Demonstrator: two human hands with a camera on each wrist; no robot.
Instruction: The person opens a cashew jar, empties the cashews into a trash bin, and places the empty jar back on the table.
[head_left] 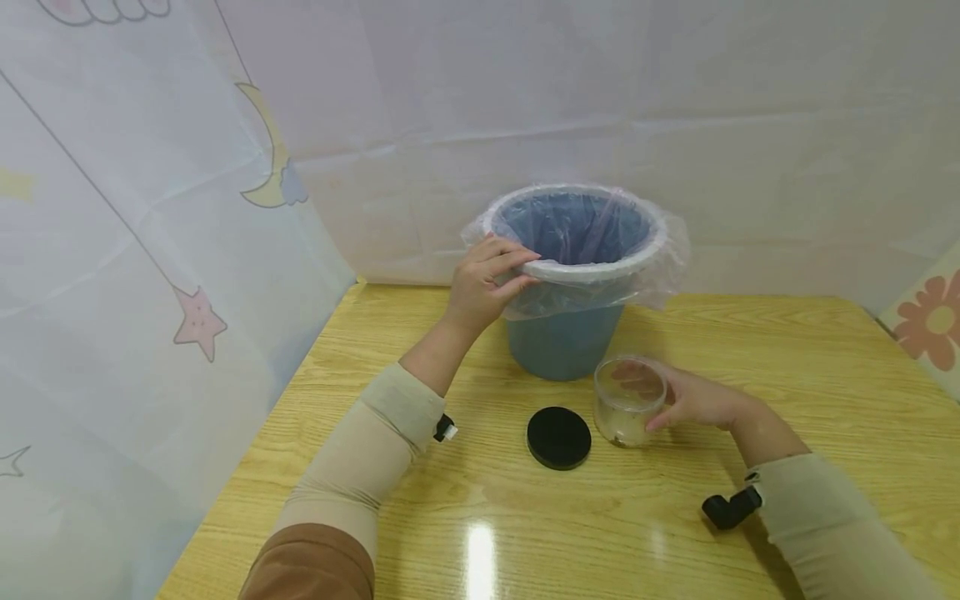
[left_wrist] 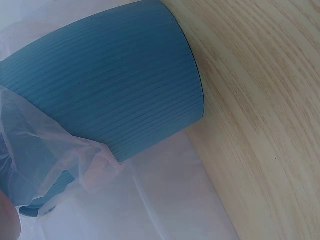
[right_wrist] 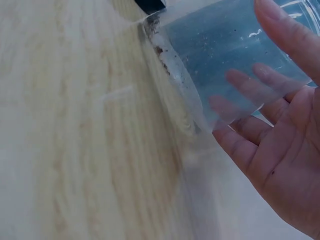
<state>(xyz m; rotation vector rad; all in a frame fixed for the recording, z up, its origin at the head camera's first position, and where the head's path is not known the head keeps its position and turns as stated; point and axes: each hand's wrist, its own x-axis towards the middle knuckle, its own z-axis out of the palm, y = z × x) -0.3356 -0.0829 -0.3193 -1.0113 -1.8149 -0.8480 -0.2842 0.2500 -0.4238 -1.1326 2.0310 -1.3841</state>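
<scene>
A blue trash can lined with a thin translucent pinkish bag stands on the wooden table. My left hand grips its white rim at the front left, fingers over the top and thumb on the outer side. In the left wrist view the ribbed wall of the trash can fills much of the frame. On the right, my right hand holds a clear round jar from its right side, fingers behind and thumb in front. Dark specks of residue lie around the inside bottom of the jar.
A round black lid lies flat on the table, just left of the jar. Pale printed sheets hang behind the table and along its left side. Small black camera mounts sit at the wrists.
</scene>
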